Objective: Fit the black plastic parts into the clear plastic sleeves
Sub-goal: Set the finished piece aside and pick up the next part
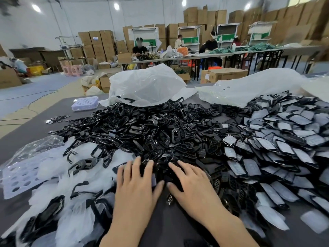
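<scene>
Two hands noted, palms down, side by side on the near edge of the black plastic parts point(142, 125) heap. Left hand point(137, 184): fingers spread and straight, gripping nothing. Right hand point(192, 186): likewise flat, touching the parts. Clear plastic sleeves point(53, 168) piled at left on the table point(19, 139); filled sleeves point(284, 148) stacked at right.

No text is legible; the printing on the cardboard box point(223, 75) is blurred.
</scene>
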A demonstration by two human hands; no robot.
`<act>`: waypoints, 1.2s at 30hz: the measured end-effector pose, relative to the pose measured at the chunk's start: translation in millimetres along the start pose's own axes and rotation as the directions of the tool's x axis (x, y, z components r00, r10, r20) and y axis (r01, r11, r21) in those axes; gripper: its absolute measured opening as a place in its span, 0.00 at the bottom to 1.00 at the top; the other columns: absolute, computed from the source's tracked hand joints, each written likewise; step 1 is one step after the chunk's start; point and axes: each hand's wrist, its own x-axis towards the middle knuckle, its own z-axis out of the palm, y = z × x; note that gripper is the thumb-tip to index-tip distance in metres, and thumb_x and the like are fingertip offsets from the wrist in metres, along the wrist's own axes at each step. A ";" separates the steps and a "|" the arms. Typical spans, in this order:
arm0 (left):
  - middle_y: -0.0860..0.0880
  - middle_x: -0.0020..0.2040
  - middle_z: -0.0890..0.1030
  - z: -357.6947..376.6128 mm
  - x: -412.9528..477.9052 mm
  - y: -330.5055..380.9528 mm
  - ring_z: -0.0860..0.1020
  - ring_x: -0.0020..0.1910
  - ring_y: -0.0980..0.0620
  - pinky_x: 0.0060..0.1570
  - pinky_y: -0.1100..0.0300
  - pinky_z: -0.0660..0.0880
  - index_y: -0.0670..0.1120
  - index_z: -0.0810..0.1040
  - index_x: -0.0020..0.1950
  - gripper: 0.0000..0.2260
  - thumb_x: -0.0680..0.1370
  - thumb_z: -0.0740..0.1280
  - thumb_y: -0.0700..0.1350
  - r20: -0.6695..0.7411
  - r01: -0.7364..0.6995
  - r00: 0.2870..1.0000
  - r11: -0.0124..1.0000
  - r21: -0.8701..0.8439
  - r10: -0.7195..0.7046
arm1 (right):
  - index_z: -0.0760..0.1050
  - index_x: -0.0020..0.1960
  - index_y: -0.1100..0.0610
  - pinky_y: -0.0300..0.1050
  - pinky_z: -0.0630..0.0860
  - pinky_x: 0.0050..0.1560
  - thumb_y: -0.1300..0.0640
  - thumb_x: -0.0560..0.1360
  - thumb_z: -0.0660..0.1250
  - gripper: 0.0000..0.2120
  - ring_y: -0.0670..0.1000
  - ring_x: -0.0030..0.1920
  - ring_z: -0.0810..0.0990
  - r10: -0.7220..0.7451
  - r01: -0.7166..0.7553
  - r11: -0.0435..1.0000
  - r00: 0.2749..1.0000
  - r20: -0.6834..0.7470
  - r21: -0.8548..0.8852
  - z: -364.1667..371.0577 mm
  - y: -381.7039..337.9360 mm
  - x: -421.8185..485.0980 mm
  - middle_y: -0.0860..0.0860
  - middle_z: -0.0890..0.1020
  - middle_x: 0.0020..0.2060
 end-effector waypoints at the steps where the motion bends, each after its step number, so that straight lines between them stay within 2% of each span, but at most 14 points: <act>1: 0.42 0.58 0.81 0.5 2.6 -2.6 0.80 0.56 0.39 0.63 0.42 0.73 0.46 0.81 0.62 0.21 0.73 0.74 0.55 0.000 0.023 1.000 1.000 0.000 -0.023 | 0.55 0.80 0.40 0.45 0.52 0.77 0.39 0.83 0.55 0.28 0.48 0.78 0.57 -0.002 0.002 1.000 1.000 0.014 -0.025 0.9 0.6 -0.5 0.44 0.61 0.79; 5: 0.50 0.42 0.80 4.7 1.7 -2.8 0.80 0.42 0.46 0.44 0.50 0.77 0.48 0.81 0.51 0.07 0.75 0.74 0.47 -0.046 -0.047 0.998 0.998 -0.030 0.045 | 0.67 0.72 0.39 0.42 0.61 0.67 0.44 0.82 0.60 0.19 0.46 0.66 0.68 -0.030 0.032 0.999 0.998 -0.050 0.037 -2.8 1.7 0.5 0.40 0.70 0.66; 8: 0.53 0.39 0.79 0.9 0.5 -0.2 0.80 0.39 0.49 0.40 0.55 0.76 0.48 0.81 0.48 0.05 0.75 0.74 0.46 -0.111 -0.095 0.990 0.992 -0.086 0.086 | 0.74 0.63 0.41 0.42 0.67 0.65 0.55 0.80 0.64 0.14 0.45 0.59 0.73 -0.031 0.048 0.982 0.995 -0.094 0.183 -4.1 2.1 0.4 0.40 0.74 0.57; 10: 0.56 0.38 0.78 -4.3 -1.2 2.7 0.79 0.38 0.52 0.37 0.61 0.73 0.49 0.80 0.49 0.08 0.79 0.68 0.52 -0.094 -0.068 0.994 0.977 -0.204 0.050 | 0.75 0.60 0.41 0.40 0.71 0.60 0.56 0.80 0.65 0.13 0.43 0.56 0.76 -0.009 0.049 0.958 0.990 -0.140 0.283 -5.4 2.4 -0.1 0.38 0.77 0.54; 13: 0.61 0.34 0.74 -10.0 -4.3 3.1 0.76 0.38 0.61 0.35 0.70 0.67 0.57 0.76 0.52 0.15 0.77 0.56 0.63 0.043 0.103 0.995 0.870 -0.481 -0.094 | 0.75 0.59 0.39 0.29 0.72 0.52 0.54 0.81 0.66 0.11 0.35 0.52 0.79 0.073 0.030 0.887 0.976 -0.204 0.461 -7.9 1.7 -1.4 0.34 0.81 0.49; 17: 0.58 0.37 0.81 -9.6 -5.8 -3.4 0.79 0.38 0.61 0.40 0.68 0.72 0.60 0.75 0.46 0.13 0.75 0.59 0.67 0.082 0.178 0.982 0.661 -0.729 -0.173 | 0.74 0.58 0.36 0.39 0.74 0.41 0.50 0.82 0.63 0.09 0.43 0.37 0.81 0.098 0.016 0.865 0.975 -0.200 0.501 -7.6 -0.7 -2.6 0.41 0.84 0.41; 19: 0.58 0.36 0.81 -9.4 -5.5 -3.9 0.79 0.37 0.60 0.38 0.68 0.71 0.59 0.75 0.44 0.13 0.76 0.59 0.66 0.077 0.166 0.983 0.630 -0.759 -0.166 | 0.77 0.59 0.38 0.33 0.73 0.43 0.50 0.82 0.64 0.09 0.38 0.43 0.80 0.077 0.030 0.871 0.978 -0.195 0.490 -7.7 -2.2 -3.4 0.38 0.84 0.45; 20: 0.59 0.36 0.81 -9.5 -5.5 -3.8 0.79 0.37 0.60 0.38 0.68 0.71 0.60 0.75 0.44 0.12 0.77 0.59 0.65 0.077 0.160 0.985 0.632 -0.758 -0.158 | 0.78 0.60 0.39 0.32 0.72 0.49 0.48 0.82 0.63 0.09 0.36 0.50 0.79 0.060 0.040 0.881 0.979 -0.195 0.472 -7.7 -3.3 -3.6 0.36 0.82 0.49; 23: 0.63 0.39 0.81 -8.6 -5.1 -4.0 0.79 0.40 0.63 0.40 0.70 0.70 0.64 0.76 0.48 0.11 0.77 0.58 0.65 0.088 0.145 0.989 0.662 -0.735 -0.119 | 0.76 0.65 0.37 0.41 0.67 0.69 0.37 0.80 0.59 0.17 0.36 0.65 0.71 0.019 0.062 0.887 0.985 -0.172 0.458 -8.8 -7.5 -4.9 0.34 0.76 0.61; 25: 0.65 0.42 0.81 -8.6 -4.8 -3.6 0.80 0.43 0.64 0.43 0.69 0.72 0.67 0.75 0.51 0.10 0.77 0.56 0.66 0.097 0.130 0.992 0.680 -0.722 -0.086 | 0.76 0.67 0.37 0.39 0.65 0.71 0.32 0.78 0.58 0.22 0.36 0.70 0.68 0.001 0.065 0.861 0.992 -0.128 0.505 -10.5 -10.8 -5.0 0.32 0.72 0.67; 28: 0.66 0.45 0.82 -8.5 -4.5 -4.4 0.80 0.46 0.65 0.46 0.69 0.72 0.74 0.71 0.53 0.08 0.76 0.56 0.67 0.109 0.106 0.993 0.691 -0.715 -0.040 | 0.81 0.58 0.39 0.31 0.68 0.65 0.41 0.78 0.66 0.10 0.36 0.67 0.72 0.036 0.068 0.757 0.989 -0.145 0.650 -12.5 -14.3 -4.4 0.32 0.75 0.62; 30: 0.65 0.45 0.82 -7.0 -4.9 -5.2 0.80 0.47 0.65 0.47 0.68 0.73 0.76 0.70 0.54 0.10 0.75 0.55 0.70 0.125 0.109 0.992 0.695 -0.711 -0.028 | 0.82 0.50 0.40 0.28 0.70 0.57 0.48 0.78 0.71 0.03 0.36 0.58 0.78 0.092 0.047 0.682 0.984 -0.150 0.730 -15.5 -14.8 -3.2 0.35 0.81 0.55; 33: 0.70 0.50 0.80 -8.4 -5.6 -4.0 0.78 0.53 0.70 0.49 0.74 0.71 0.75 0.70 0.57 0.11 0.77 0.55 0.70 0.100 0.097 0.994 0.691 -0.716 -0.036 | 0.81 0.49 0.39 0.31 0.75 0.46 0.50 0.79 0.71 0.05 0.39 0.43 0.82 0.110 -0.011 0.602 0.991 -0.070 0.799 -16.8 -15.0 -2.8 0.41 0.85 0.43; 36: 0.72 0.53 0.79 -11.8 -5.6 -1.8 0.77 0.54 0.71 0.51 0.78 0.68 0.75 0.70 0.59 0.09 0.80 0.59 0.61 0.054 0.063 0.998 0.670 -0.739 -0.034 | 0.82 0.49 0.46 0.37 0.80 0.48 0.52 0.80 0.70 0.02 0.44 0.44 0.85 0.146 -0.048 0.521 0.989 -0.033 0.852 -15.0 -14.8 -0.9 0.45 0.87 0.42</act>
